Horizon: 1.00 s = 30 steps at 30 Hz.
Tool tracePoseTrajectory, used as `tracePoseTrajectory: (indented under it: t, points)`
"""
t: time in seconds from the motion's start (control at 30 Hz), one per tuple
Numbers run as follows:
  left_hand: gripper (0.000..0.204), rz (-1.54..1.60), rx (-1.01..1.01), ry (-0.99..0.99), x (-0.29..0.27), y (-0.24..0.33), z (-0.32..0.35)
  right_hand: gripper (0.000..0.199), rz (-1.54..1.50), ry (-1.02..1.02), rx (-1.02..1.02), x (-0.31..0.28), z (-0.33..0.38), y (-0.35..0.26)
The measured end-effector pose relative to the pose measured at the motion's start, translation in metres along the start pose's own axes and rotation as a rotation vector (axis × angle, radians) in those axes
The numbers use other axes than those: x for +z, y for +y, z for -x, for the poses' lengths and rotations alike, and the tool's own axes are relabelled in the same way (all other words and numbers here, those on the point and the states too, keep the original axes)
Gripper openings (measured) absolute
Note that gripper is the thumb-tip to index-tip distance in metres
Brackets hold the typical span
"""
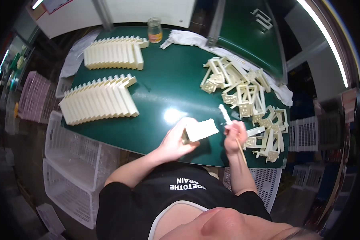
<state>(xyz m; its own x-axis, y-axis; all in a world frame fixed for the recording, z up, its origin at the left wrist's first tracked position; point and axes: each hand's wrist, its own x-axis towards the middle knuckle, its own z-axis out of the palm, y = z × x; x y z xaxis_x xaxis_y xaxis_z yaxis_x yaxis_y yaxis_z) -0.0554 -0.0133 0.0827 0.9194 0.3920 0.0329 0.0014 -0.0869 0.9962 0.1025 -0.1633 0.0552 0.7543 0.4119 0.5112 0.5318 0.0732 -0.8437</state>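
My left hand (176, 138) is closed around a cream plastic part (204, 130), whose broad pale face is turned up above the table's near edge. To its right, the fingers of my right hand (235, 136) pinch a thin wooden stick (241, 149). A white, lumpy tip (224, 113) sticks out beyond those fingers, pointing away from me; it appears to be on the same stick, though the grip hides the join. The tip and the part are apart. Beside my right hand lies a heap of cream plastic frames (244, 100), jumbled together.
Two neat rows of cream parts, a far row (114, 54) and a near row (100, 100), stand on the left of the green table (168, 76). A glass jar (155, 31) and white cloth (184, 38) are at the back. Clear plastic crates (72, 168) stand below left.
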Motion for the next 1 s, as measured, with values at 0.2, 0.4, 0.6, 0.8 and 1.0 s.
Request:
tracePoseTrajectory:
  t: [0.2, 0.4, 0.6, 0.8, 1.0]
  points:
    - [0.042, -0.767, 0.694, 0.141, -0.039, -0.004, -0.002, 0.028, 0.2, -0.38, -0.028, 0.01, -0.008, -0.057]
    - [0.052, -0.207, 0.36, 0.875, -0.219, 0.016, 0.051, 0.035, 0.044, -0.455, 0.348, -0.01, 0.014, -0.018]
    - [0.054, -0.696, -0.193, 1.558, -0.422, -0.056, 0.139, 0.033, 0.09, -0.589, 0.292, 0.001, 0.023, -0.019]
    - [0.052, -0.532, -0.53, 1.275, -0.426, -0.097, 0.122, 0.03, 0.139, -0.624, 0.261, 0.003, 0.029, -0.02]
    - [0.044, -0.439, -0.376, 1.18, -0.407, -0.098, 0.128, 0.031, 0.15, -0.647, 0.223, -0.001, 0.038, -0.015]
